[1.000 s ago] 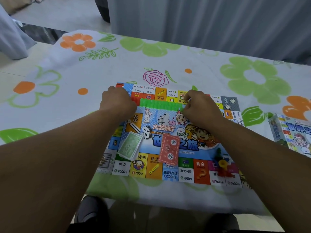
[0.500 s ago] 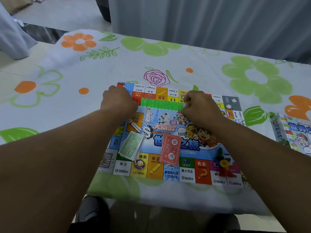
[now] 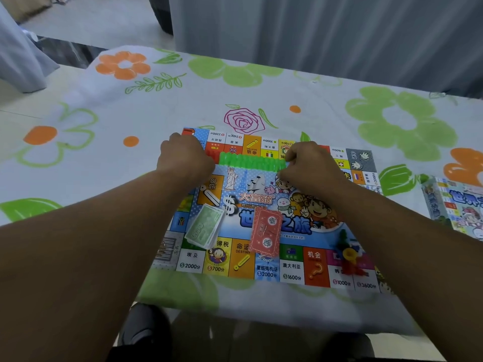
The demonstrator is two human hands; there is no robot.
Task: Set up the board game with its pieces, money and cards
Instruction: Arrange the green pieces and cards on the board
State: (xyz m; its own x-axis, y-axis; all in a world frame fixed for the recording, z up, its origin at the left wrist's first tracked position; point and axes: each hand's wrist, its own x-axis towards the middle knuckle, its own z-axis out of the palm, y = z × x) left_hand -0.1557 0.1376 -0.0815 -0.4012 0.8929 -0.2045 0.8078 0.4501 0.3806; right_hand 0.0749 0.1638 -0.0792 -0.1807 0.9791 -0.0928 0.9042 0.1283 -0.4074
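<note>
A person's right hand (image 3: 311, 165), fingers curled, pinches the right end of a row of green plastic pieces (image 3: 252, 162), while the left hand (image 3: 185, 159), also curled, closes against the row's left end. The left fingertips are hidden behind the knuckles, so it cannot be told whether that hand pinches the row or only presses on it. The row lies flat across the game board (image 3: 291, 270) at 12 o'clock, just inside the far strip of property squares, and looks as if it is being squared up between the two hands.

Much of the set-up appears to be done. The board is unfolded and lies flat on the flowered tablecloth (image 3: 130, 113). A stack of green money (image 3: 205, 227) sits at 8 o'clock on the board, tilted across the printed squares, and a deck of red cards (image 3: 266, 235) lies just below the centre, towards 6 o'clock, near the money but apart from it. A small cluster of playing pieces (image 3: 349, 254), yellow, red and dark green, stands at 4 o'clock near the front edge; their number is too blurred to count.

The game box (image 3: 457, 205) rests off the board at 3 o'clock, well apart from the hands. Whether it holds more money, cards or pieces cannot be seen. Judging by what shows, only a single colour of note and one deck are out, so sorting may be left.
</note>
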